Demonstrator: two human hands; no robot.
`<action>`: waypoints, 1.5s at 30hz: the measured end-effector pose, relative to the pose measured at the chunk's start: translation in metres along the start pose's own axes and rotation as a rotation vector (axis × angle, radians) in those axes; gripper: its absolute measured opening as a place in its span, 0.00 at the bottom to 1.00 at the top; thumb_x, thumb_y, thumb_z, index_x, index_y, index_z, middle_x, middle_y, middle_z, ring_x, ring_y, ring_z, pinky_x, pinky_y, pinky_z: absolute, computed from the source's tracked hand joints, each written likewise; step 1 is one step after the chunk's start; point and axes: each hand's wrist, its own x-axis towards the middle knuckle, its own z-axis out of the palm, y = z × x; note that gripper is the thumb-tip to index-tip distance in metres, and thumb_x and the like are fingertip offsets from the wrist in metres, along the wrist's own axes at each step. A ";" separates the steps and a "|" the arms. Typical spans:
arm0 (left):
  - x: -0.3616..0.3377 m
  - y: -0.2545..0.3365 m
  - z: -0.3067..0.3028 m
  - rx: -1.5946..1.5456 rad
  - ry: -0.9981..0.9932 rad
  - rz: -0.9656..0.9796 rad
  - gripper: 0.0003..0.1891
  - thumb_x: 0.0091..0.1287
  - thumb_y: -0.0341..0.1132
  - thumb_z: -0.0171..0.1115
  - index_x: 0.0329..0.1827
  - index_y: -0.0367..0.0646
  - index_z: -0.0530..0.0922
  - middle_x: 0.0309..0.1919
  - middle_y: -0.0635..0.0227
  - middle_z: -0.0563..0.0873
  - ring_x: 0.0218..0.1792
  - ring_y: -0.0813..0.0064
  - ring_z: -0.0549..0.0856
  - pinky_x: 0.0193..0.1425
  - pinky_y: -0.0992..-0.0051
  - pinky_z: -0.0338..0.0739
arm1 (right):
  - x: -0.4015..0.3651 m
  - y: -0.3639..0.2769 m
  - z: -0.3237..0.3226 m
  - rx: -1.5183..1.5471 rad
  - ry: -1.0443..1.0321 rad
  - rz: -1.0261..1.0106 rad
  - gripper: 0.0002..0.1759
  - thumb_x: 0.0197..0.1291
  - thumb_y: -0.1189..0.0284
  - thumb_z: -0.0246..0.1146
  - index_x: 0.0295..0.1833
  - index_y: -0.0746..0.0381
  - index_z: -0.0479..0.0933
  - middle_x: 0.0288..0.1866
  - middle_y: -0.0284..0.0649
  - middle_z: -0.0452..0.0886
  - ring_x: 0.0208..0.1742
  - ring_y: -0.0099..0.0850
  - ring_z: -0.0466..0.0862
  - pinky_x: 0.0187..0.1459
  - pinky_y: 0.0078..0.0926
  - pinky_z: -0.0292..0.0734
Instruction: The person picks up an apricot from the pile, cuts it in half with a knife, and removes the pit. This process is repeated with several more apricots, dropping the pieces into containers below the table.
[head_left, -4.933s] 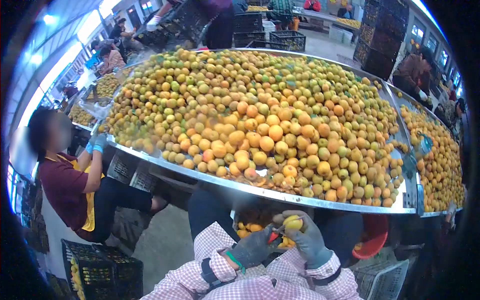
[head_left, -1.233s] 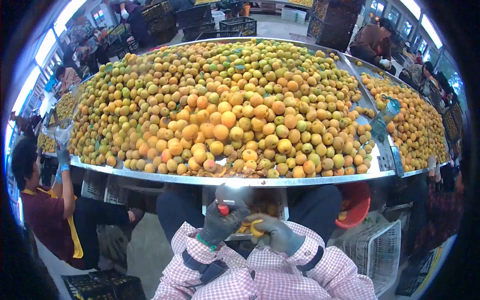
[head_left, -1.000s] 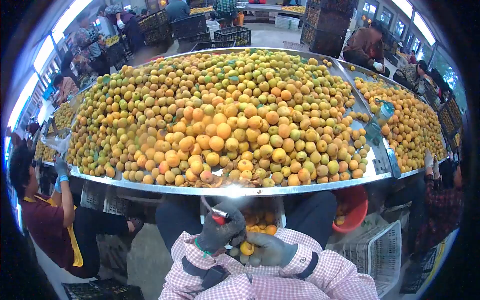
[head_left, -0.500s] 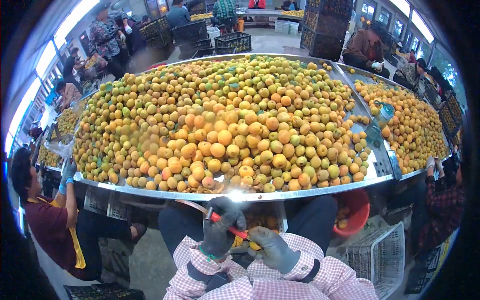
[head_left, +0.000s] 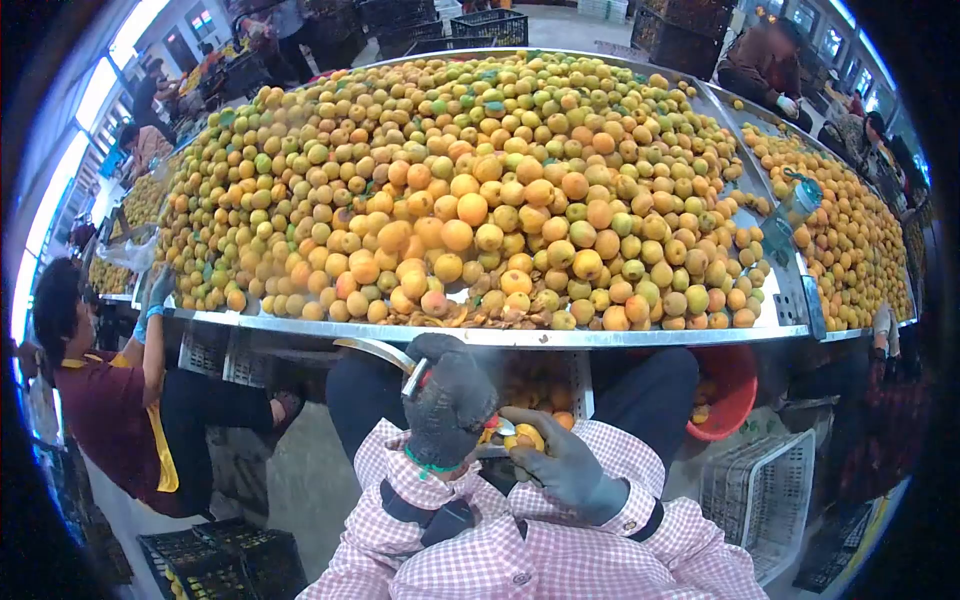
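Note:
My left hand, in a dark grey glove, is closed around a red-handled tool. A metal collar and a pale curved strip jut from its upper left end; a small silvery tip shows at the lower right, by the fruit. Closed on a yellow-orange apricot is my right hand, in a lighter grey glove, close beside the left one. Both hands are above my lap, just below the front edge of the metal table. Apricots are heaped on that table.
Peelings or scraps lie at the near edge. Between my knees is a pale crate with fruit. A red basin and grey crate stand right. A bottle rests on the divider. A person sits left.
The view has tilted downward. The red handle, earlier stretched between both hands, is now mostly hidden by my left hand. The apricot in my right hand shows more clearly.

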 end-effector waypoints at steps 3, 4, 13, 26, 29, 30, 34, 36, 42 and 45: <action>-0.007 0.002 0.006 0.231 0.042 0.000 0.11 0.69 0.42 0.54 0.31 0.47 0.68 0.17 0.76 0.65 0.12 0.83 0.62 0.16 0.82 0.57 | 0.001 0.015 0.000 0.046 -0.029 -0.080 0.26 0.64 0.70 0.56 0.67 0.59 0.61 0.38 0.34 0.72 0.30 0.18 0.71 0.33 0.16 0.70; -0.008 0.001 0.003 0.230 0.047 0.001 0.11 0.69 0.42 0.54 0.31 0.47 0.68 0.17 0.76 0.65 0.12 0.83 0.62 0.16 0.82 0.57 | 0.000 0.015 -0.001 0.045 -0.032 -0.076 0.26 0.64 0.70 0.56 0.67 0.59 0.61 0.38 0.34 0.72 0.30 0.18 0.71 0.33 0.16 0.70; -0.019 0.009 -0.010 0.077 -0.207 -0.130 0.10 0.63 0.35 0.63 0.34 0.44 0.68 0.17 0.71 0.68 0.13 0.79 0.66 0.14 0.79 0.60 | -0.009 0.007 0.001 0.048 -0.161 0.114 0.24 0.66 0.69 0.52 0.66 0.60 0.59 0.30 0.30 0.70 0.27 0.16 0.69 0.29 0.13 0.65; -0.018 0.000 -0.005 -0.102 -0.052 -0.235 0.09 0.66 0.39 0.59 0.34 0.45 0.69 0.17 0.74 0.67 0.11 0.82 0.64 0.13 0.80 0.56 | -0.007 0.005 0.010 -0.032 -0.107 0.055 0.21 0.62 0.68 0.56 0.57 0.69 0.65 0.34 0.42 0.73 0.31 0.27 0.75 0.31 0.23 0.70; -0.016 -0.003 0.002 -0.085 0.108 -0.253 0.12 0.68 0.42 0.56 0.30 0.47 0.68 0.15 0.77 0.65 0.10 0.84 0.62 0.13 0.81 0.55 | -0.002 0.008 0.008 0.204 -0.113 0.228 0.19 0.64 0.66 0.55 0.56 0.65 0.66 0.29 0.35 0.72 0.25 0.20 0.72 0.25 0.17 0.65; -0.014 -0.003 0.006 0.057 0.129 -0.196 0.14 0.68 0.43 0.55 0.27 0.48 0.67 0.14 0.78 0.63 0.10 0.85 0.61 0.13 0.81 0.54 | 0.002 0.012 0.006 0.160 -0.079 0.201 0.18 0.65 0.65 0.55 0.55 0.64 0.67 0.27 0.31 0.71 0.22 0.17 0.70 0.23 0.15 0.63; 0.003 -0.021 -0.036 -0.429 0.058 -0.303 0.16 0.69 0.44 0.54 0.24 0.49 0.66 0.12 0.79 0.62 0.10 0.86 0.60 0.13 0.81 0.54 | 0.016 0.020 0.006 -0.081 0.033 -0.052 0.17 0.66 0.64 0.54 0.55 0.63 0.67 0.29 0.32 0.72 0.24 0.17 0.70 0.24 0.16 0.64; 0.015 -0.006 0.002 -0.224 -0.039 -0.120 0.13 0.69 0.42 0.53 0.27 0.50 0.67 0.13 0.79 0.62 0.10 0.86 0.59 0.13 0.81 0.54 | 0.026 0.012 0.008 -0.021 0.072 -0.215 0.17 0.66 0.63 0.54 0.53 0.63 0.68 0.30 0.32 0.73 0.24 0.17 0.70 0.24 0.15 0.65; 0.057 0.011 -0.016 -0.077 0.024 0.151 0.04 0.71 0.37 0.52 0.42 0.49 0.71 0.18 0.81 0.61 0.15 0.88 0.62 0.15 0.83 0.55 | 0.067 -0.024 -0.007 0.102 0.149 -0.177 0.18 0.68 0.57 0.50 0.45 0.62 0.71 0.28 0.33 0.74 0.20 0.17 0.69 0.20 0.13 0.62; 0.061 0.032 -0.008 0.354 -0.026 0.362 0.04 0.72 0.38 0.49 0.39 0.51 0.70 0.17 0.81 0.60 0.12 0.89 0.60 0.12 0.85 0.54 | 0.109 -0.030 -0.031 0.195 0.187 -0.159 0.20 0.69 0.55 0.48 0.40 0.60 0.74 0.23 0.31 0.72 0.16 0.18 0.66 0.17 0.16 0.59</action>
